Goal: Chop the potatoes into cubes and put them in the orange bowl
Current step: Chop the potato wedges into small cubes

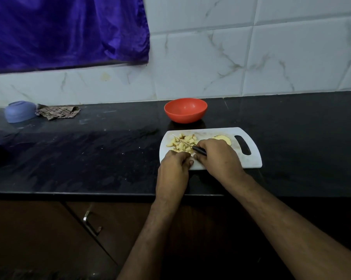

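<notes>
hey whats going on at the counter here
A person is chopping potato on a white cutting board. The right hand grips a knife laid across a pile of potato pieces, while the left hand rests curled at the pile's near edge. An uncut potato piece waits further right on the board. The orange bowl behind the board is empty.

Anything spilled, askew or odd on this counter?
Nothing spilled: potato pieces stay on the white cutting board. Oddities: a blue bowl lies tipped over far left beside a crumpled checked cloth; the orange bowl is empty.
</notes>
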